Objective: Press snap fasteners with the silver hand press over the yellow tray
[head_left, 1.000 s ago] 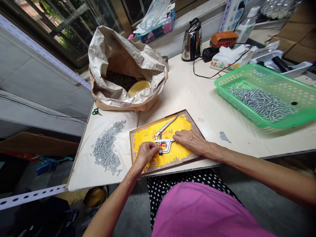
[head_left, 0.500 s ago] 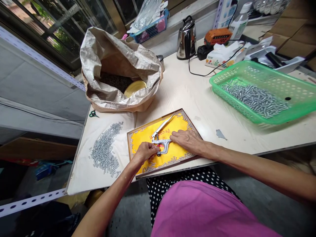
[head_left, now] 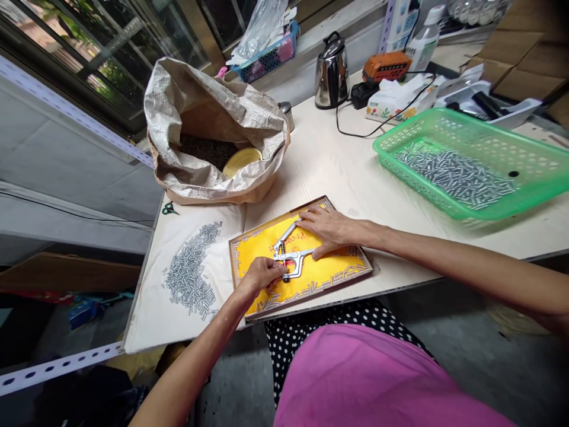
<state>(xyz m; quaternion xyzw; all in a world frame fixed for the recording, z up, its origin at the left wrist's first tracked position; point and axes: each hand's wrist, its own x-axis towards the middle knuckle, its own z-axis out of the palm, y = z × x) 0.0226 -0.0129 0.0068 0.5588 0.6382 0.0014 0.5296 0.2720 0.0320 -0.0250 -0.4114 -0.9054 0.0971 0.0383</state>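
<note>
A pair of silver snap pliers [head_left: 295, 256] lies over the yellow sheet in a shallow tray [head_left: 311, 296]. Its two handles are spread apart, and a spring shows by the pivot. My right hand [head_left: 331, 230] spans the handles, fingers over the upper one and thumb at the lower one. At the jaw, my left hand [head_left: 259, 274] is closed in a pinch; what its fingertips hold is too small to make out. Short metal pins line the tray's edges, and a heap of similar pins [head_left: 191, 273] lies on pale cloth to the left.
A large woven sack [head_left: 213, 190] stands open behind the tray, with dark pieces and a yellow dish [head_left: 242, 161] inside. At right is a green basket [head_left: 471, 210] of metal pins. Small scissors [head_left: 169, 209] lie by the sack. A kettle [head_left: 332, 74] and its cord stand farther back.
My right hand has moved up and opened wider, from the lower handle to span both handles. The upper handle has swung slightly. My left hand stays at the jaw.
</note>
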